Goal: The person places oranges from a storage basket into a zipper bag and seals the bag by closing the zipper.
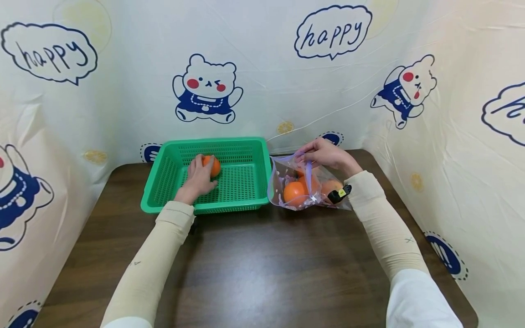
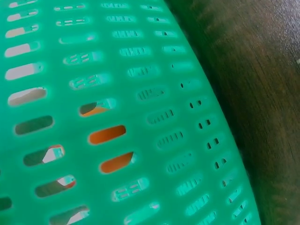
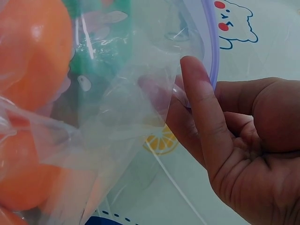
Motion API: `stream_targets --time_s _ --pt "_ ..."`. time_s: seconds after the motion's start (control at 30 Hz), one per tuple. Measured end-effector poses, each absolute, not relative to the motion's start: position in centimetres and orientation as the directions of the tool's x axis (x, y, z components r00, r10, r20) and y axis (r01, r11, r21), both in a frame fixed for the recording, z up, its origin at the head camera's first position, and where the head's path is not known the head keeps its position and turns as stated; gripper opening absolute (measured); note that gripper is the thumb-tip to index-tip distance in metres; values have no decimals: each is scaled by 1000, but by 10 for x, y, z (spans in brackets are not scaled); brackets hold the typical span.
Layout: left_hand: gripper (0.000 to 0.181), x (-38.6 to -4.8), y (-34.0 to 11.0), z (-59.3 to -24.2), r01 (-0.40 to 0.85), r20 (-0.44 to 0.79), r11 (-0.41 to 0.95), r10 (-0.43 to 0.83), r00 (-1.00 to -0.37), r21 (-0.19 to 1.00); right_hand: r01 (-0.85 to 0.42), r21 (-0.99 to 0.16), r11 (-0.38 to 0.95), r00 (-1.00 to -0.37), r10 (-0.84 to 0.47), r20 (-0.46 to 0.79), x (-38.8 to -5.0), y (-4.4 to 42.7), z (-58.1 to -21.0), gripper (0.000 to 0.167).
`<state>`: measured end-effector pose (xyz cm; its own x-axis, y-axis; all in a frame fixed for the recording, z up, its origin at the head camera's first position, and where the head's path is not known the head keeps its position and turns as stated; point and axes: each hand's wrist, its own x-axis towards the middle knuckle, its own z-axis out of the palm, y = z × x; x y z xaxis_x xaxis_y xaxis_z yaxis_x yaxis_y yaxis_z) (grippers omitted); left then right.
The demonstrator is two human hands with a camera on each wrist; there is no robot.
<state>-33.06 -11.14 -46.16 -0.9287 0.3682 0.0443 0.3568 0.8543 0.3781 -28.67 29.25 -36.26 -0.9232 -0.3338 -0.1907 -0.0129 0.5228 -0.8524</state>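
Observation:
Inside the green plastic basket (image 1: 164,193), my left hand (image 1: 199,176) has its fingers curled around an orange (image 1: 215,166). Through the basket's slots the left wrist view shows slivers of that orange (image 2: 108,135); the hand is mostly hidden there by the wall. To the right of the basket stands a clear zip bag (image 1: 275,182) with a purple edge, holding several oranges (image 1: 295,193). My right hand (image 1: 324,154) pinches the bag's upper edge. In the right wrist view, the right hand's fingers (image 3: 206,117) hold the purple rim, with oranges (image 3: 33,56) behind the clear film.
The basket and bag stand side by side at the back of a dark wooden table (image 1: 246,264). A white printed cloth (image 1: 262,68) hangs close behind them and along both sides. A small black device (image 1: 339,194) sits at my right wrist, beside the bag.

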Motion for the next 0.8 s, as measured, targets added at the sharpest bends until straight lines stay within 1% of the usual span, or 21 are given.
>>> stream_targets --time_s 0.07,0.27,0.37,0.5,0.63,0.8 --pt "80 -330 -112 -461 346 39 853 360 -932 391 -16 -853 522 -921 -339 -190 -286 292 -363 30" --pt "62 -332 -111 -462 360 49 829 376 -925 428 -20 -855 518 -919 -347 -189 -285 292 -362 29" --pt "65 -332 -111 -463 362 54 829 376 -925 426 -24 -857 515 -918 -350 -185 -284 293 -361 30" --pt "69 -332 -111 -464 353 53 852 362 -931 387 -26 -856 517 -920 -348 -183 -283 293 -362 30" --pt "67 -330 -113 -464 364 60 866 367 -928 344 -27 -855 519 -919 -349 -183 -284 293 -363 29" --pt "68 -328 -115 -462 357 51 875 361 -931 328 -27 -854 520 -920 -348 -183 -284 293 -363 29"
